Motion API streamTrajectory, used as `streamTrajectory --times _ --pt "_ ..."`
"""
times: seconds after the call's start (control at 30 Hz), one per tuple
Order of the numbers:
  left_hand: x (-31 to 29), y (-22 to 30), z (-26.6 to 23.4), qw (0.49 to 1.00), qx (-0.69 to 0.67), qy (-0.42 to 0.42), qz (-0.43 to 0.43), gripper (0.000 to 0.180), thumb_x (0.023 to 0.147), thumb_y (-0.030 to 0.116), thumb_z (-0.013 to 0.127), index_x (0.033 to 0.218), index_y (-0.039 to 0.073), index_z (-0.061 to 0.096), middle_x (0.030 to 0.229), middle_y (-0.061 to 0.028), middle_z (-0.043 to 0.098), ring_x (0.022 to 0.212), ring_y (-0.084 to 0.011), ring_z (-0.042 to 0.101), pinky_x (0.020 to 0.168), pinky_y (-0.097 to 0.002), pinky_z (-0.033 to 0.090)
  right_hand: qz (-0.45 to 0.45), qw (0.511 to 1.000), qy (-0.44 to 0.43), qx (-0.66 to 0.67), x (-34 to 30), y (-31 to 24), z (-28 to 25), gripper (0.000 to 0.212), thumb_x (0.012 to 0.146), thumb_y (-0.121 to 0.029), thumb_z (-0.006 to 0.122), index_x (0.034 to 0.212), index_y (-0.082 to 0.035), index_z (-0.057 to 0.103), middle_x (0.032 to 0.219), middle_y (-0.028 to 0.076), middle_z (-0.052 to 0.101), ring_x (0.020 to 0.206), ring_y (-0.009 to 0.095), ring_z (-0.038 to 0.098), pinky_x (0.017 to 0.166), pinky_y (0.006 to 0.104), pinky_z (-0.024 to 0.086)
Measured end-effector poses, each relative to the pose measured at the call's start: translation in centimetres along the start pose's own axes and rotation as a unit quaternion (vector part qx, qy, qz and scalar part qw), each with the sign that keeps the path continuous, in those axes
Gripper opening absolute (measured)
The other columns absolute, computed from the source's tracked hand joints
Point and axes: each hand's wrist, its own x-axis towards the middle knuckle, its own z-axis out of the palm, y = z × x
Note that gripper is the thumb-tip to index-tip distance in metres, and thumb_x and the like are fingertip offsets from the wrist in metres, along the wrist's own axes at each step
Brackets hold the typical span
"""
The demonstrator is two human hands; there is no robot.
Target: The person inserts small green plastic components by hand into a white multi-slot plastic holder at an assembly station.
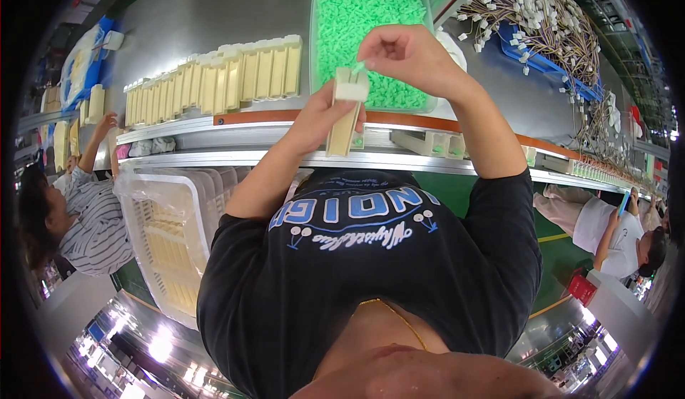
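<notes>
My left hand [312, 122] is wrapped round a long cream plastic housing [343, 136] with a white block at its upper end. Above that end, my right hand [414, 60] pinches a small light-green plastic piece [359, 67] between thumb and finger. The green piece is at the top of the white block; whether it sits in it I cannot tell. Just behind both hands stands a clear plastic bin [314, 38] filled with loose green pieces [367, 3] of the same colour.
A row of cream housings [214, 81] stands on the metal table at left. White connectors with wires [549, 13] pile up over a blue tray [517, 46] at right. A white crate [203, 206] with more housings is left of me. Co-workers [85, 220] sit on both sides.
</notes>
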Motion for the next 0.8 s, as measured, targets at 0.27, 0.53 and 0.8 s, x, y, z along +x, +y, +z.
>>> streamTrajectory --times 0.27,0.53,0.8 --pt "-0.7 -0.5 -0.4 0.991 0.028 -0.124 0.028 0.035 0.083 0.018 0.051 0.111 0.003 0.038 0.079 -0.0076 0.053 0.066 -0.0138 0.053 0.061 -0.0264 0.042 -0.018 0.987 -0.041 -0.153 -1.3 -3.1 1.6 0.005 0.072 -0.001 0.057 0.077 -0.001 0.055 0.069 0.003 0.052 0.06 0.009 0.047 0.054 0.0213 0.04" --pt "-1.1 0.1 0.5 0.989 0.032 -0.137 0.038 0.043 0.08 0.02 0.053 0.115 0.002 0.036 0.078 -0.0069 0.053 0.065 -0.0133 0.052 0.062 -0.0266 0.04 -0.106 0.972 -0.039 -0.207 -1.9 -4.0 1.5 0.007 0.069 0.001 0.057 0.074 0.0 0.053 0.066 0.006 0.05 0.056 0.014 0.045 0.05 0.0241 0.038" --pt "-1.2 -0.4 0.5 0.988 0.071 -0.134 0.035 0.037 0.076 0.018 0.059 0.106 0.002 0.044 0.076 -0.0064 0.053 0.063 -0.0132 0.052 0.061 -0.0268 0.041 -0.078 0.975 -0.08 -0.193 -2.2 -4.0 2.0 0.007 0.069 0.002 0.058 0.073 0.0 0.052 0.065 0.006 0.049 0.055 0.014 0.045 0.05 0.0251 0.037"
